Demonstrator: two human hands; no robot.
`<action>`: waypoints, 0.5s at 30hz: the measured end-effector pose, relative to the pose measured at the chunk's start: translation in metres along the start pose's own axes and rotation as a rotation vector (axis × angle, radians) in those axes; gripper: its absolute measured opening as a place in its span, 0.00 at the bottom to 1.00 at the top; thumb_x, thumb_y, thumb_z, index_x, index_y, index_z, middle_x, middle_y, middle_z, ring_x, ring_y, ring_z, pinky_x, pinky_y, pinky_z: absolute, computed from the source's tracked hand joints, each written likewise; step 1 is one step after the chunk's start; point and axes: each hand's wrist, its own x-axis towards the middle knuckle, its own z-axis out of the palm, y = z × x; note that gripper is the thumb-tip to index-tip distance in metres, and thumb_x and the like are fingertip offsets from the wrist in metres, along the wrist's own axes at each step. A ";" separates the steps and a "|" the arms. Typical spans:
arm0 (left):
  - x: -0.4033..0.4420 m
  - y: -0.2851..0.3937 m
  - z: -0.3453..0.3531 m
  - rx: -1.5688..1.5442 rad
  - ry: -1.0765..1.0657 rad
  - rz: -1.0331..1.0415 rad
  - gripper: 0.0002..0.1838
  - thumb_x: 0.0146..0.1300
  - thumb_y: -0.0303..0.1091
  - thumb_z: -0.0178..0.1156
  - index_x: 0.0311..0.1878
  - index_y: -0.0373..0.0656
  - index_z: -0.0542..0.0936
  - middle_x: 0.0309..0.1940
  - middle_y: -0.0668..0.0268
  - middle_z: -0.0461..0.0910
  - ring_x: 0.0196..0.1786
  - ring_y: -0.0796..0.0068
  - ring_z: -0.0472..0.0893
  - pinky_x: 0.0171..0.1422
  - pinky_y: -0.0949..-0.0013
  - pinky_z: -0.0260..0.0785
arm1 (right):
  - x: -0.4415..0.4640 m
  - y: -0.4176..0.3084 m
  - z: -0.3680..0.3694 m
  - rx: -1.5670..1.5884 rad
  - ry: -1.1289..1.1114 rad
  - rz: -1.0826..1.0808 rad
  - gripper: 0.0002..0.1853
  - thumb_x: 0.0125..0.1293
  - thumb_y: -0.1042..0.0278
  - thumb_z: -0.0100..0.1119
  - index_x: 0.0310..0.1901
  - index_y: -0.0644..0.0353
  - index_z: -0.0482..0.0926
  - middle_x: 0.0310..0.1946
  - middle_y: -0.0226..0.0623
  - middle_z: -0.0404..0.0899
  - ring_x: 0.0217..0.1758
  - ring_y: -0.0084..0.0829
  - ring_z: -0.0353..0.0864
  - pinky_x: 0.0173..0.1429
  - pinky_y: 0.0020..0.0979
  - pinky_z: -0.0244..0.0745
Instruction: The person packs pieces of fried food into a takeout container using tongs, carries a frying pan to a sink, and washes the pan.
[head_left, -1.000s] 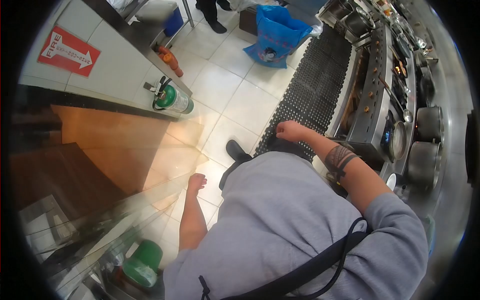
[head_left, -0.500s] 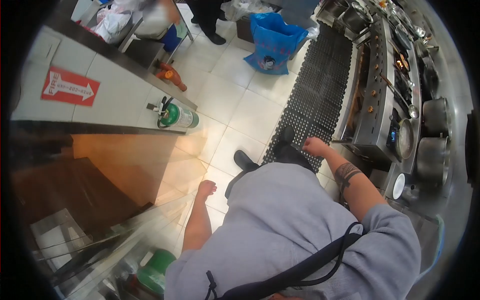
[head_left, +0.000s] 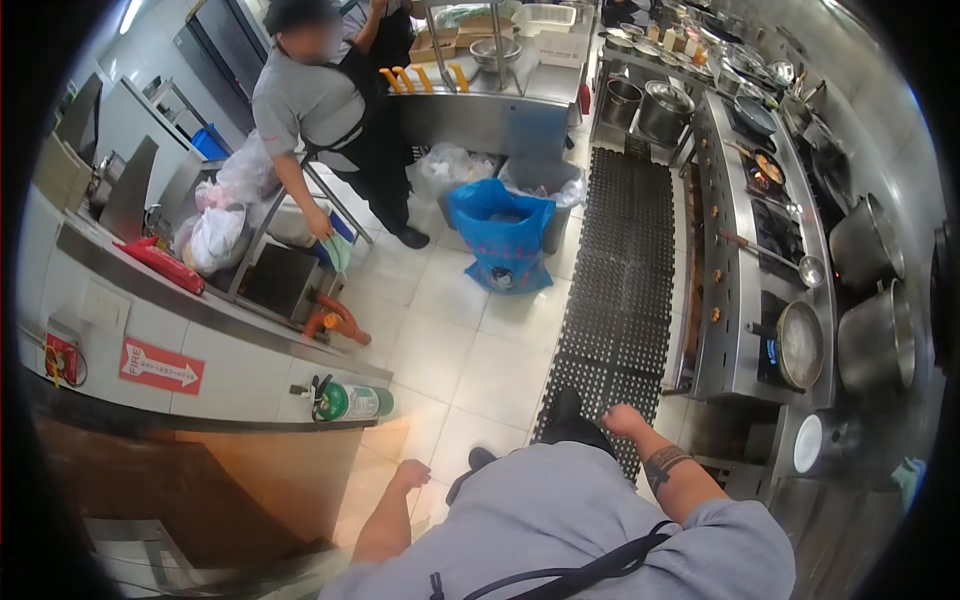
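My left hand (head_left: 410, 475) hangs low over the white floor tiles, fingers loosely curled with nothing seen in them. Above the edge of the black rubber mat (head_left: 628, 255), my right hand (head_left: 625, 422) is closed and no object shows in it. Neither hand touches anything. To the right runs a steel stove (head_left: 735, 340), where a frying pan (head_left: 800, 345) and a ladle (head_left: 810, 270) lie. A lit burner glows under a farther pan (head_left: 768, 165).
A blue bag (head_left: 505, 235) stands on the floor ahead. At the far left counter a co-worker (head_left: 330, 110) holds a greenish cloth (head_left: 338, 250). A green extinguisher (head_left: 355, 402) lies by the left wall. Large pots (head_left: 875, 335) line the stove's right side.
My view has tilted up, bringing the co-worker and the far counter into sight. Both hands appear lower in the picture, still curled. The co-worker's hand now shows with a greenish cloth.
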 end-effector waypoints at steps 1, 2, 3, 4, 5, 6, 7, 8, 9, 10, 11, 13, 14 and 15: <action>0.005 0.030 -0.008 0.011 0.028 -0.061 0.10 0.56 0.37 0.65 0.40 0.45 0.86 0.34 0.62 0.84 0.30 0.65 0.84 0.36 0.66 0.78 | 0.014 0.023 0.003 0.065 0.039 0.056 0.22 0.63 0.51 0.57 0.31 0.67 0.85 0.30 0.52 0.85 0.28 0.46 0.85 0.44 0.42 0.81; 0.014 0.060 -0.016 0.013 0.036 -0.062 0.10 0.56 0.37 0.65 0.40 0.45 0.86 0.34 0.62 0.84 0.30 0.65 0.84 0.36 0.66 0.78 | 0.014 0.029 -0.015 0.069 0.042 0.049 0.22 0.63 0.51 0.57 0.31 0.67 0.85 0.30 0.52 0.85 0.28 0.46 0.85 0.44 0.42 0.81; 0.024 0.091 -0.022 -0.036 0.050 -0.083 0.10 0.56 0.36 0.65 0.40 0.44 0.86 0.32 0.63 0.84 0.30 0.65 0.84 0.36 0.65 0.78 | 0.007 0.037 -0.038 0.145 0.031 0.132 0.25 0.64 0.49 0.58 0.29 0.68 0.84 0.29 0.52 0.84 0.25 0.43 0.84 0.41 0.41 0.82; 0.031 0.117 -0.026 -0.083 0.058 -0.105 0.11 0.56 0.36 0.65 0.40 0.43 0.86 0.31 0.63 0.84 0.30 0.65 0.84 0.36 0.65 0.78 | 0.002 0.043 -0.059 0.222 0.018 0.220 0.27 0.65 0.47 0.58 0.28 0.70 0.84 0.29 0.52 0.84 0.22 0.40 0.83 0.38 0.39 0.82; 0.053 0.127 -0.029 -0.006 0.088 -0.003 0.11 0.56 0.36 0.64 0.40 0.42 0.86 0.30 0.63 0.84 0.30 0.66 0.84 0.36 0.66 0.78 | 0.003 0.054 -0.070 0.226 0.009 0.228 0.27 0.65 0.47 0.58 0.28 0.70 0.84 0.29 0.52 0.84 0.22 0.40 0.83 0.38 0.39 0.82; 0.075 0.134 -0.029 0.069 0.114 0.099 0.12 0.57 0.35 0.63 0.41 0.40 0.85 0.29 0.63 0.84 0.30 0.68 0.84 0.37 0.67 0.78 | 0.007 0.072 -0.077 0.440 -0.091 0.338 0.25 0.65 0.49 0.60 0.27 0.69 0.83 0.26 0.49 0.83 0.20 0.37 0.82 0.34 0.37 0.82; 0.069 0.175 -0.027 -0.052 0.170 -0.006 0.12 0.57 0.36 0.63 0.40 0.39 0.85 0.29 0.63 0.84 0.30 0.69 0.83 0.38 0.67 0.77 | 0.012 0.089 -0.086 0.650 -0.187 0.445 0.23 0.65 0.51 0.62 0.26 0.69 0.82 0.23 0.46 0.83 0.19 0.34 0.81 0.30 0.35 0.82; 0.060 0.233 -0.031 -0.175 0.229 -0.113 0.12 0.57 0.36 0.62 0.39 0.37 0.85 0.29 0.63 0.85 0.30 0.71 0.83 0.38 0.67 0.76 | 0.020 0.099 -0.099 0.531 -0.232 0.500 0.15 0.62 0.61 0.66 0.26 0.66 0.80 0.20 0.39 0.80 0.17 0.30 0.79 0.25 0.32 0.80; 0.069 0.258 -0.033 -0.141 0.220 -0.021 0.11 0.59 0.35 0.62 0.39 0.38 0.84 0.30 0.63 0.84 0.31 0.73 0.82 0.37 0.68 0.75 | 0.029 0.109 -0.110 0.525 -0.241 0.503 0.15 0.62 0.61 0.66 0.26 0.66 0.80 0.20 0.39 0.80 0.17 0.30 0.79 0.25 0.32 0.80; 0.072 0.274 -0.031 -0.108 0.209 0.065 0.10 0.60 0.35 0.61 0.40 0.39 0.84 0.30 0.64 0.84 0.32 0.75 0.81 0.35 0.68 0.73 | 0.038 0.124 -0.116 0.346 -0.247 0.368 0.13 0.61 0.62 0.67 0.27 0.65 0.80 0.19 0.37 0.79 0.17 0.30 0.78 0.25 0.32 0.79; 0.076 0.293 -0.030 -0.117 0.210 0.056 0.10 0.60 0.35 0.61 0.40 0.39 0.84 0.30 0.64 0.84 0.32 0.75 0.81 0.35 0.68 0.73 | 0.050 0.138 -0.121 0.167 -0.246 0.224 0.12 0.60 0.64 0.68 0.28 0.63 0.79 0.18 0.35 0.78 0.17 0.31 0.78 0.25 0.33 0.79; 0.078 0.322 -0.029 -0.099 0.252 0.187 0.10 0.60 0.34 0.61 0.40 0.39 0.84 0.29 0.66 0.83 0.31 0.77 0.79 0.36 0.69 0.73 | 0.074 0.155 -0.127 0.186 -0.138 0.117 0.12 0.61 0.64 0.67 0.28 0.63 0.80 0.19 0.35 0.78 0.18 0.30 0.78 0.24 0.33 0.78; 0.075 0.330 -0.028 -0.104 0.252 0.174 0.10 0.60 0.34 0.61 0.40 0.39 0.84 0.29 0.66 0.83 0.31 0.77 0.79 0.36 0.69 0.73 | 0.081 0.159 -0.127 0.204 -0.086 0.070 0.12 0.61 0.64 0.67 0.28 0.63 0.80 0.19 0.35 0.78 0.18 0.30 0.78 0.24 0.33 0.78; 0.076 0.336 -0.028 -0.124 0.229 0.148 0.10 0.59 0.33 0.61 0.40 0.39 0.85 0.29 0.66 0.83 0.31 0.77 0.79 0.36 0.70 0.72 | 0.084 0.156 -0.133 0.219 -0.035 0.021 0.12 0.61 0.63 0.67 0.28 0.63 0.80 0.19 0.35 0.78 0.18 0.30 0.78 0.24 0.33 0.77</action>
